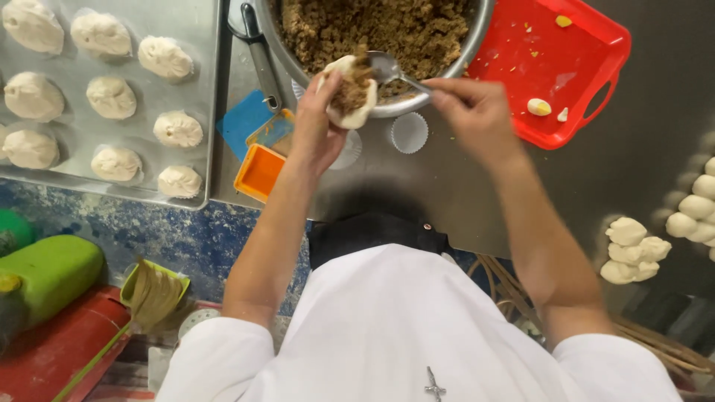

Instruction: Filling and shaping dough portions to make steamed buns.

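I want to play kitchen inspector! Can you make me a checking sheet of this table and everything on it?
Surface: steel table, grey, smeared.
Job's things: dough round with brown filling; spoon; metal bowl of brown filling.
Clutter: red tray with crumbs; baking tray of filled buns; dough pieces; paper cup; orange and blue scrapers.
Hands: left hand cups the dough round; right hand holds the spoon.
Cables: nothing seen.
Surroundings: blue floor, green container.
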